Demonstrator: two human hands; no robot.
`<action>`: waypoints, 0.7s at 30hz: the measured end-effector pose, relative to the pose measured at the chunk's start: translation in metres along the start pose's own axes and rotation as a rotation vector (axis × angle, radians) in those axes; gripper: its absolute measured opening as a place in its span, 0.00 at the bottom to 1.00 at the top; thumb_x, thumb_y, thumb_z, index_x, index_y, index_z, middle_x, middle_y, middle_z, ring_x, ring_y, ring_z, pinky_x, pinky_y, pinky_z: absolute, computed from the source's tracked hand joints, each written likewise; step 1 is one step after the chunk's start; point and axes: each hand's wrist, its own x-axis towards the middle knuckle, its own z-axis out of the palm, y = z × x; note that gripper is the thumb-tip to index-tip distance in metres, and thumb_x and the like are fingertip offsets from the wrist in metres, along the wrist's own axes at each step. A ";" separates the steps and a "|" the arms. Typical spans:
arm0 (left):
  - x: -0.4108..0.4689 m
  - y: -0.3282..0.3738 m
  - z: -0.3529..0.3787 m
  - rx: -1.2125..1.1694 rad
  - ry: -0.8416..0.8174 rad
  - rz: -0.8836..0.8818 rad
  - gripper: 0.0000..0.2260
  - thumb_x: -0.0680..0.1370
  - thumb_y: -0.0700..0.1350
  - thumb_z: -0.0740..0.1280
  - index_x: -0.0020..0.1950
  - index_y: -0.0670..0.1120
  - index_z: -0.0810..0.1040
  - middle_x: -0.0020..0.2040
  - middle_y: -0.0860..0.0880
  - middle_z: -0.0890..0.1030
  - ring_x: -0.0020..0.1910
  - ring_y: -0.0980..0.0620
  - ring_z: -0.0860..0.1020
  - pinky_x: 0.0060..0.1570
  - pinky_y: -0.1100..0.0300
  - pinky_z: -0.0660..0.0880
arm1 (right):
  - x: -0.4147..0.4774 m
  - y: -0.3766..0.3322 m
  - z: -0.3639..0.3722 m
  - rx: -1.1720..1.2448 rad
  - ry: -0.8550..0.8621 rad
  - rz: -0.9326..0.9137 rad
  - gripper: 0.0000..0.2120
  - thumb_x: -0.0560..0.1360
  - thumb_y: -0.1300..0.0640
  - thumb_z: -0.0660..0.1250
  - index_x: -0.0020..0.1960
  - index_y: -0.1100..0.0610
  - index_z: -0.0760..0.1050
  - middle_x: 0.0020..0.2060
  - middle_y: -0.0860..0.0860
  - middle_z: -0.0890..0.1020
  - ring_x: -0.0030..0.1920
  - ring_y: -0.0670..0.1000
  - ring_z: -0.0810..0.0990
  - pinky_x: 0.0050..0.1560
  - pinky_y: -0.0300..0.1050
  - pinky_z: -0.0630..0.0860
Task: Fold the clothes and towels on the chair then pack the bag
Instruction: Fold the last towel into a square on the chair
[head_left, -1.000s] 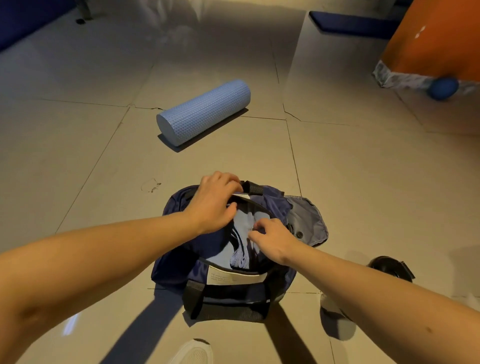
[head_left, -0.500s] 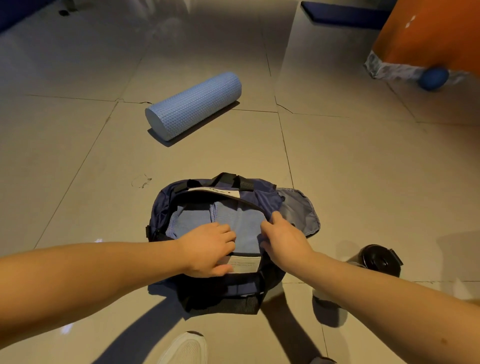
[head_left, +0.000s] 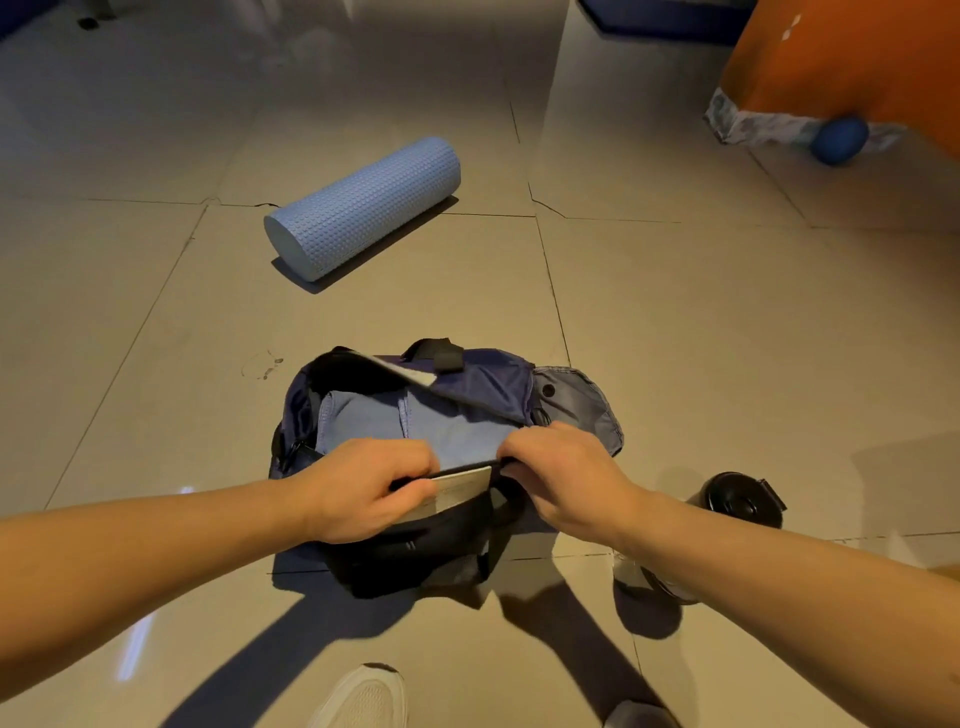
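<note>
Fingertips vanish over the near rim of the navy duffel bag (head_left: 483, 384) — left hand (head_left: 358, 488) and right hand (head_left: 561, 478) both curl round it. It lies open on the tiled floor (head_left: 727, 338), pale-blue fabric (head_left: 374, 421) inside.

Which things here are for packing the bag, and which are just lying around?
For the job:
bag, open on the floor
blue cloth inside it
left hand and right hand, both gripping the bag's near rim

Just lying about:
foam roller, beyond the bag
blue ball, far right
black-lidded bottle, right of the bag
</note>
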 end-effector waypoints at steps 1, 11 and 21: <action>-0.002 0.001 -0.003 -0.036 0.005 -0.045 0.17 0.82 0.61 0.54 0.47 0.52 0.76 0.42 0.56 0.77 0.40 0.56 0.75 0.41 0.57 0.73 | 0.003 -0.001 -0.002 -0.005 0.012 -0.009 0.06 0.81 0.52 0.62 0.52 0.52 0.76 0.43 0.48 0.81 0.41 0.52 0.77 0.44 0.48 0.73; 0.029 -0.038 0.016 0.494 0.168 -0.297 0.16 0.83 0.58 0.62 0.47 0.47 0.79 0.43 0.50 0.74 0.41 0.48 0.72 0.40 0.55 0.64 | 0.033 0.021 0.039 -0.146 0.012 0.293 0.14 0.80 0.51 0.68 0.64 0.55 0.77 0.60 0.54 0.75 0.62 0.58 0.72 0.63 0.55 0.68; 0.040 0.006 0.006 0.482 0.153 -0.198 0.11 0.78 0.52 0.68 0.55 0.48 0.78 0.52 0.48 0.77 0.50 0.45 0.75 0.49 0.50 0.72 | -0.009 0.019 -0.019 0.082 -0.062 0.506 0.22 0.80 0.61 0.66 0.73 0.56 0.70 0.72 0.54 0.70 0.73 0.57 0.66 0.74 0.51 0.66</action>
